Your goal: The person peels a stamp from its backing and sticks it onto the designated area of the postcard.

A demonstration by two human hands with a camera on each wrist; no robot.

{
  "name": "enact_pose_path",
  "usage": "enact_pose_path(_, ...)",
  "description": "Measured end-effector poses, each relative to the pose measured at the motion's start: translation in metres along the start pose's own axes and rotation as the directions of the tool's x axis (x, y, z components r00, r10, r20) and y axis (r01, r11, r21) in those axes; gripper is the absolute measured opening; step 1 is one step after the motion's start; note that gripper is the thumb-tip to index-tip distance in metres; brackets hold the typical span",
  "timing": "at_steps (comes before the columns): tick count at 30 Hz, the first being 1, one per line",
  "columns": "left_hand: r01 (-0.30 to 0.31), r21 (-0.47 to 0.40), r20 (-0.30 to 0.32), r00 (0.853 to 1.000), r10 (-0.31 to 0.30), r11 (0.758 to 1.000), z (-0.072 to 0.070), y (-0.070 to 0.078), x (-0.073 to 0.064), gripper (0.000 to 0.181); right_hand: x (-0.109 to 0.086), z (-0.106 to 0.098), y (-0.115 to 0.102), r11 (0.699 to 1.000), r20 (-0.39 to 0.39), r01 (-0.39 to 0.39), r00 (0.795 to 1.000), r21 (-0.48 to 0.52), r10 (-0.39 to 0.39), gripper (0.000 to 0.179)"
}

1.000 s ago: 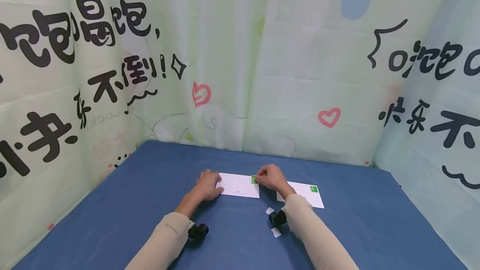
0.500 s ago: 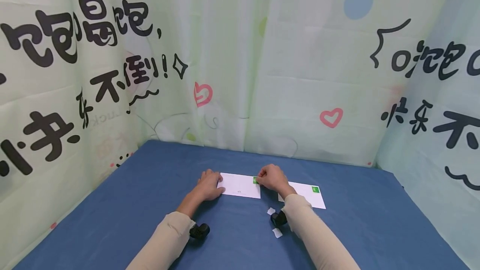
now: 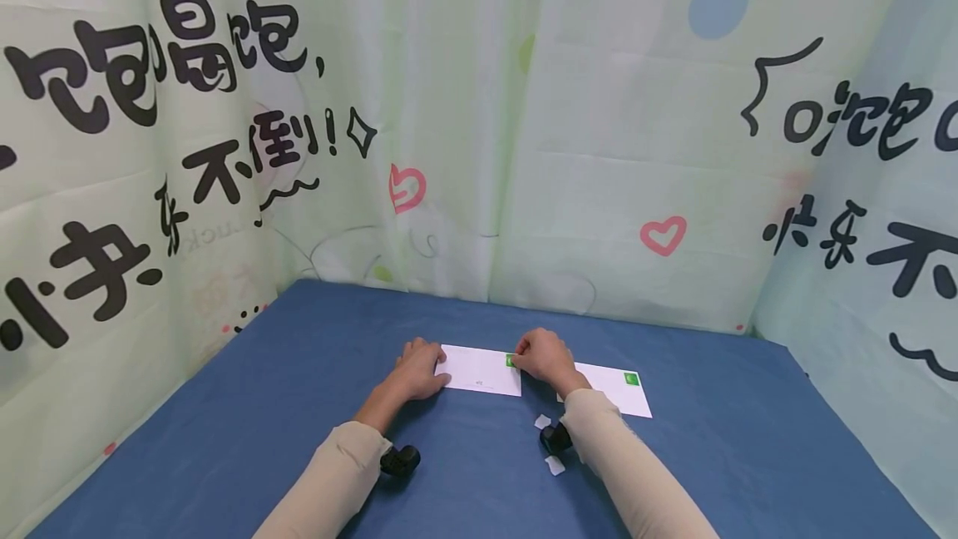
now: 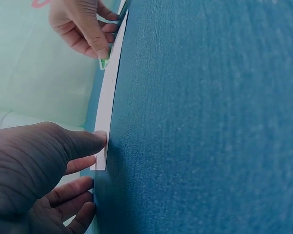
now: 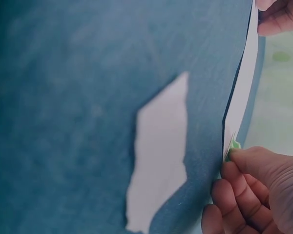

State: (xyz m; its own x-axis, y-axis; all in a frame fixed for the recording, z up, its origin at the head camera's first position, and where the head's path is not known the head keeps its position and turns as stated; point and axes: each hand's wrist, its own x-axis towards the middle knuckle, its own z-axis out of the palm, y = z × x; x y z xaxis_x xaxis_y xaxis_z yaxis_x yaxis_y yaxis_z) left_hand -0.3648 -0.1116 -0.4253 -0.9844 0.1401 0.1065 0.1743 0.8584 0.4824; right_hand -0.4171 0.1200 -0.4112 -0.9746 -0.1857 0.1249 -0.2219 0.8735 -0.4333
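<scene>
A white envelope [image 3: 479, 371] lies flat on the blue table cover. The left hand [image 3: 417, 369] rests on its left end; in the left wrist view the thumb [image 4: 95, 141] presses the near edge and the other fingers lie loosely extended beyond. At the envelope's upper right corner, the right hand [image 3: 545, 356] pinches a small green stamp [image 3: 511, 360] between thumb and fingertips. In the right wrist view the stamp [image 5: 235, 145] stands partly raised from the paper, its lower part hidden by the thumb. The remaining right fingers are curled beside the corner.
A second white envelope [image 3: 614, 388] with a green stamp [image 3: 631, 378] in its corner lies to the right, partly behind the right forearm. Two white paper scraps [image 3: 542, 422] lie nearer the person. Printed curtains [image 3: 584, 148] enclose the table [image 3: 464, 472] behind and at both sides.
Both hands hold nearly the same pose on the envelope and the stamp. The whole scene has drifted slightly rightward in the head view.
</scene>
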Motion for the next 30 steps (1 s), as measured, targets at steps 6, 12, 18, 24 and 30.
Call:
enact_pose_path(6,0.000,0.001,-0.001,1.000,0.000,1.000,0.000,0.002,-0.001,0.026,-0.002,-0.001,-0.002,0.998,-0.021,-0.001,1.000,-0.067,-0.001,0.016)
enact_pose_path(12,0.004,0.004,0.000,1.000,-0.004,1.000,-0.002,0.003,-0.002,0.026,-0.007,-0.004,-0.002,0.996,-0.031,0.062,0.997,-0.066,-0.064,0.013)
enact_pose_path(18,0.007,0.007,-0.003,1.000,-0.007,1.000,-0.002,0.003,-0.002,0.027,-0.010,-0.007,-0.006,0.987,0.032,0.132,0.991,-0.090,-0.130,0.020)
enact_pose_path(24,0.007,0.001,-0.009,1.000,-0.007,1.000,-0.001,0.001,-0.002,0.026,-0.014,-0.008,-0.010,0.972,0.081,0.196,0.979,-0.128,-0.187,0.028)
enact_pose_path(30,0.017,0.003,-0.010,1.000,-0.017,1.000,0.000,0.002,-0.002,0.027,-0.019,-0.008,-0.011,0.972,0.125,0.199,0.975,-0.123,-0.184,0.028)
